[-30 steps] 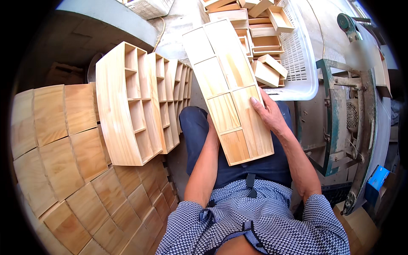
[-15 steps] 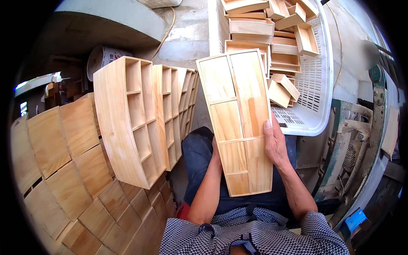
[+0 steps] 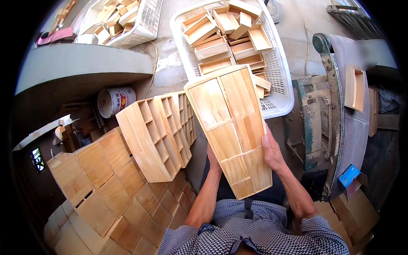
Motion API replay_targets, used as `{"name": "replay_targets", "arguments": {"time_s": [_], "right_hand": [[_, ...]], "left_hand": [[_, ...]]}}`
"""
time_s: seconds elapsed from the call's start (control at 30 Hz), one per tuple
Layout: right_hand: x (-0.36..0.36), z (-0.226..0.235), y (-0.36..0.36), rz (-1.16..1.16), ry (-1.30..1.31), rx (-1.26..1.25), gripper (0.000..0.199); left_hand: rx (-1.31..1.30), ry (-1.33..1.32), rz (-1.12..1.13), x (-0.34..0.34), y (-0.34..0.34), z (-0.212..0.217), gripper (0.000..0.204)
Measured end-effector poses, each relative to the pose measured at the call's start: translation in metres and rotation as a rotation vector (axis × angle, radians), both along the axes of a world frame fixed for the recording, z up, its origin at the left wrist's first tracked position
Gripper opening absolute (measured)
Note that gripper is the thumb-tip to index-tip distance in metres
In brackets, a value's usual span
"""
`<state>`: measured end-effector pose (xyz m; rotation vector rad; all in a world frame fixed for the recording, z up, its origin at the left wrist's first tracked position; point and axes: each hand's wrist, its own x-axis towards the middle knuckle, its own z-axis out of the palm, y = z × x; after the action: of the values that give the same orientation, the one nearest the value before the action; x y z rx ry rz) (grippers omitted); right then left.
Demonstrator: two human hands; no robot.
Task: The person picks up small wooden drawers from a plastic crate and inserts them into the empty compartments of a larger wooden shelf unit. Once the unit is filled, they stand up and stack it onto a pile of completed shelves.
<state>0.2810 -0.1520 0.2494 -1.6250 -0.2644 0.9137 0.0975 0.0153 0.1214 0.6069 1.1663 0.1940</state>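
Before me I hold a small pale wooden drawer cabinet (image 3: 243,127), tilted, its far end leaning left. Flat wooden panels that look like drawer fronts fill its differently sized compartments. My right hand (image 3: 273,151) grips the cabinet's right side, thumb along the edge and fingers partly hidden behind it. On the opposite side my left hand (image 3: 213,158) supports it, its fingers mostly out of sight. Beyond the cabinet's far end stands a white plastic basket (image 3: 285,91) with several loose wooden drawers (image 3: 212,47) in it.
Several unfilled wooden cabinet frames (image 3: 146,142) stand on stacked wooden blocks or boxes (image 3: 100,182) at my left. A second white basket (image 3: 148,19) is at the far left. To the right is a belt machine (image 3: 335,114) bearing a loose drawer (image 3: 355,88) and a small blue box (image 3: 349,176).
My view has shifted, bringing the second basket and more of the belt machine into the picture. The cabinet stays in both hands and now leans slightly more to the left.
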Motion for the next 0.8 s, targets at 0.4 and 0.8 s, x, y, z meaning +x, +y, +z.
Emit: {"name": "replay_targets", "arguments": {"time_s": [0.4, 0.8], "right_hand": [[0.058, 0.120, -0.107, -0.358, -0.163, 0.290, 0.065], [0.099, 0.220, -0.286, -0.643, -0.231, 0.385, 0.062]], "left_hand": [[0.054, -0.293, -0.343, 0.147, -0.039, 0.143, 0.039], [0.098, -0.305, -0.715, 0.257, -0.182, 0.231, 0.032]]}}
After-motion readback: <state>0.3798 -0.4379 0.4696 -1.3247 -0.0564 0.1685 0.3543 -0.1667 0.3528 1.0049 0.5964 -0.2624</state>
